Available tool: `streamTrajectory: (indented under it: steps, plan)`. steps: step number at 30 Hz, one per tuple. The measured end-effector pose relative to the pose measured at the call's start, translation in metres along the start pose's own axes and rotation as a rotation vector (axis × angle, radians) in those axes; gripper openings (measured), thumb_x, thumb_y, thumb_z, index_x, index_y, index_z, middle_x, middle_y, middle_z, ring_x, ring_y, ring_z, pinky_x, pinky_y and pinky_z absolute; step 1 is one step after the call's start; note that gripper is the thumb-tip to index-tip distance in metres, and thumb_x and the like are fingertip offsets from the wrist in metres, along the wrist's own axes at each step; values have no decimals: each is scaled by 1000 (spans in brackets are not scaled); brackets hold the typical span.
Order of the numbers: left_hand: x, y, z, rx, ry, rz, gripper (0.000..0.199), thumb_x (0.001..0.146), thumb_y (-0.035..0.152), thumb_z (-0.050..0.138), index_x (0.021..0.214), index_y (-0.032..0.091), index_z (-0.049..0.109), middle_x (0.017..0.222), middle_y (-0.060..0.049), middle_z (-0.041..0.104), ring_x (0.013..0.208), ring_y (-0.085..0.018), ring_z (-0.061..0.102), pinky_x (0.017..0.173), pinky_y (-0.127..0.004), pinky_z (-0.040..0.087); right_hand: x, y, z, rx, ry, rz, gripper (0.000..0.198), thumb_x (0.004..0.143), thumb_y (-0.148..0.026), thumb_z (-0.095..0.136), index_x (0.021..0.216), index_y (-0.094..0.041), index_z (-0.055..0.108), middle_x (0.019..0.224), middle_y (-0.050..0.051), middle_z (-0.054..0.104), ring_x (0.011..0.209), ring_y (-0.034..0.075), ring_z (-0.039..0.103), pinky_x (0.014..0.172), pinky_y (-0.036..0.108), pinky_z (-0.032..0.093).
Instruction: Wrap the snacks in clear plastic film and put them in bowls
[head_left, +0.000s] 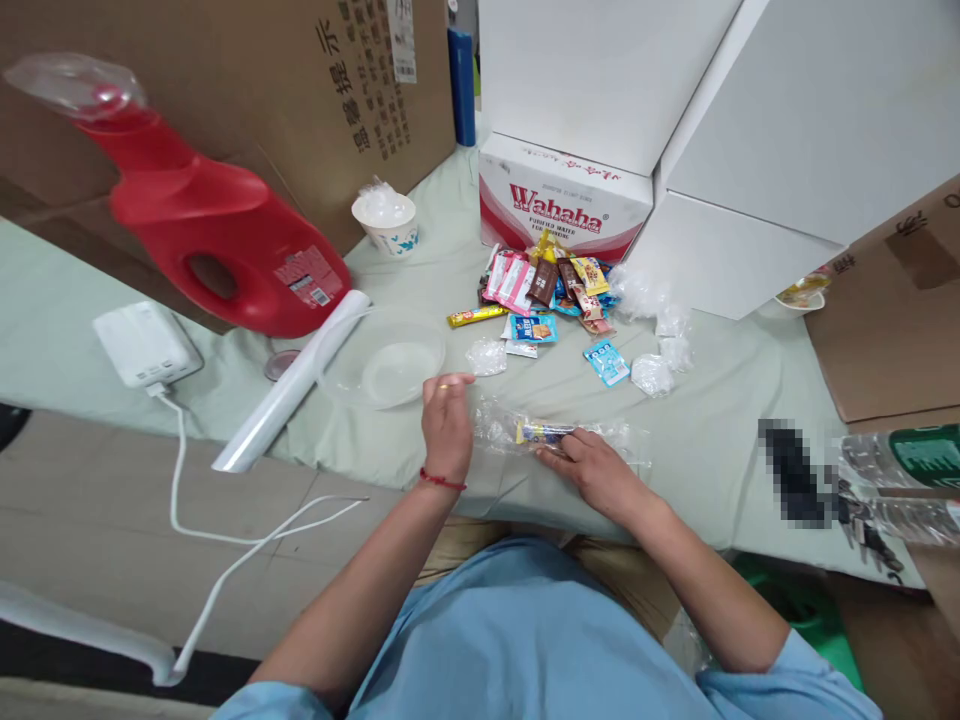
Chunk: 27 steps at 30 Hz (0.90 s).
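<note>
A narrow yellow-and-blue snack packet lies on a sheet of clear plastic film near the table's front edge. My right hand is closed on the packet's right end, thumb and fingers at the film. By the film's left end is my left hand, raised with its fingers curled together; whether film is between them is hidden. Just beyond my hands sit a crumpled clear plastic bundle and a blue snack packet. Farther back is a pile of mixed snack packets.
A round translucent tub and a white film roll lie left, near a red jug and a white power bank. Crumpled plastic bundles are right of the pile. Boxes, including a Wahaha carton, line the back.
</note>
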<state>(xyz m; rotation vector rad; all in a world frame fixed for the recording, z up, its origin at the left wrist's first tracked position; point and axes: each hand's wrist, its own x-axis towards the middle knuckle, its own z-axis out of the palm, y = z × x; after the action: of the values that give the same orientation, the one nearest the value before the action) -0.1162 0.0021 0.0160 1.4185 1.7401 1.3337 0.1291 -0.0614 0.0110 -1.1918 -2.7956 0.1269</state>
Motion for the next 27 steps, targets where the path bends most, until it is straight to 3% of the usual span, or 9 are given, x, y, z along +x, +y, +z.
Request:
streamTrajectory:
  steps: [3,6,10,14,16,19,22,24,27]
  plan:
    - [10,4,6,300,-210,110,32,90,50,62,101,21,70,121,-12,66,131,-31,52,115,-50,39,2,2,-1,18,-12,3,39,107,-20,47,142,-25,63,94,7,61,91,22,52,80,33,42]
    - [4,-8,-3,491,-467,115,29,75,45,78,88,21,69,129,-13,65,137,-38,47,112,-54,40,3,4,-1,62,-22,26,39,108,-21,48,142,-28,64,93,6,61,91,22,52,79,32,42]
    - [-15,-12,-23,350,-481,89,23,82,37,67,69,21,56,95,-6,65,94,-23,64,85,-36,52,5,3,1,160,5,53,38,108,-19,48,139,-28,67,92,6,61,90,22,52,80,32,42]
    - [-38,16,-8,216,-379,90,23,87,30,61,69,22,50,71,2,54,65,-15,56,65,-28,46,12,0,4,233,13,52,33,107,-19,49,131,-25,71,98,8,63,97,23,54,85,34,44]
    - [-51,29,13,175,-405,115,6,87,24,59,81,22,57,79,0,63,69,-15,61,68,-29,51,14,-2,5,269,14,55,31,106,-18,48,125,-22,73,100,8,64,101,24,54,87,36,46]
    - [-69,32,41,185,-495,259,31,85,16,55,116,18,60,114,-11,72,95,-21,70,89,-38,57,8,-5,0,377,80,94,28,104,-14,47,111,-17,74,105,10,65,105,25,54,92,38,48]
    - [-82,22,52,311,-525,482,43,88,17,53,131,14,57,144,-21,60,129,-31,60,111,-52,48,-11,-2,-11,586,131,57,24,100,-14,49,99,-18,73,105,10,67,103,23,58,92,37,51]
    - [-86,15,51,376,-546,568,48,90,17,52,137,11,55,151,-22,54,135,-33,55,114,-54,45,-26,4,-16,675,218,162,26,101,-16,47,104,-21,72,99,7,67,95,21,62,87,35,53]
    - [-89,8,46,463,-560,627,54,91,16,50,144,9,52,155,-22,51,132,-33,56,110,-52,47,-44,15,-11,454,445,602,30,102,-30,51,126,-21,67,108,12,64,104,26,61,94,44,53]
